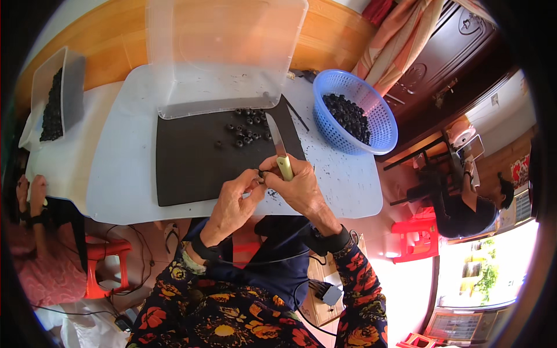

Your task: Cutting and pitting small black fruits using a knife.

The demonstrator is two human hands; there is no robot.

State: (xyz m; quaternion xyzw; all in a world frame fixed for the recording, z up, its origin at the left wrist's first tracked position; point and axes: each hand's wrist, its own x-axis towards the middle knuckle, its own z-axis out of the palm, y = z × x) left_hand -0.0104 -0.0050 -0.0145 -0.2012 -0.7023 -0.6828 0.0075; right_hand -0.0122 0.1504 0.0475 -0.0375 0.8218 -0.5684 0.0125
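Note:
My right hand (299, 182) is closed round the pale yellow-green handle of a knife (275, 133), its blade pointing up and away from me. Between the fingertips of both hands is a small dark piece (261, 175), mostly hidden by the fingers. My left hand (232, 203) pinches it from the left, just over the near edge of a black mat (191, 168). Farther back on the mat lie several small round black pieces (246, 136), some with a hole in the middle. A clear plastic bin (226, 75) stands tipped on its side behind them, its opening toward me.
A blue basket (383, 122) of black pieces stands at the right, with dark crumbs scattered on the pale tabletop (339, 185) nearby. Another clear bin (74, 87) holds black pieces at the far left, near a person's hands (35, 194). Someone else sits at the right beside a red stool (415, 238).

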